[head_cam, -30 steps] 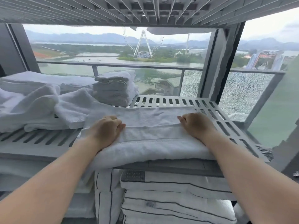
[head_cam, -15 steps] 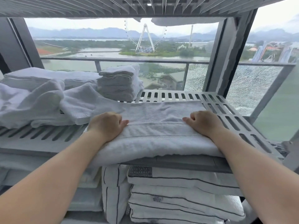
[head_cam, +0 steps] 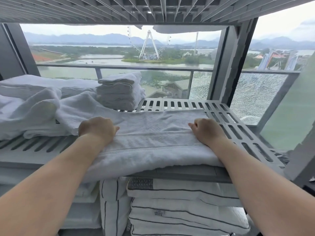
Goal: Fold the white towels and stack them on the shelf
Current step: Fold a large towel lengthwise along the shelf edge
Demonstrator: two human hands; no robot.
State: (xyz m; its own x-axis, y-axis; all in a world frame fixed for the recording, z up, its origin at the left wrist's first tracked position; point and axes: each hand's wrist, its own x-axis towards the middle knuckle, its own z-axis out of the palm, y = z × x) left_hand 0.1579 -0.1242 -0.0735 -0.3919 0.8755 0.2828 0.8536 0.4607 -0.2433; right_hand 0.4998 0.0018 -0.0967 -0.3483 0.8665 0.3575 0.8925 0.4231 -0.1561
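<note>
Both of my hands are down on the white towel (head_cam: pixel 153 143), which lies lengthwise across the front of the slatted grey shelf (head_cam: pixel 238 132), its near edge hanging just over the shelf's lip. My left hand (head_cam: pixel 98 129) sits knuckles-up near the towel's left end, fingers curled under and thumb pressed against the cloth, gripping it at a raised crease. My right hand (head_cam: pixel 207 131) is on the same crease towards the right end, fingers bent and pinching the fabric. The crease runs straight from one hand to the other.

Just left of my left hand, touching the towel, is a loose heap of unfolded white towels (head_cam: pixel 39 113). Beyond that hand, further back on the shelf, stands a neat stack of folded towels (head_cam: pixel 119 92). To the right of my right hand the shelf slats are bare. Below both forearms, on the level underneath, lie white cushions with dark piping (head_cam: pixel 179 195). Past everything, through the window, I see a ferris wheel (head_cam: pixel 149 45), and beyond my right hand a pane of cracked glass (head_cam: pixel 252 96).
</note>
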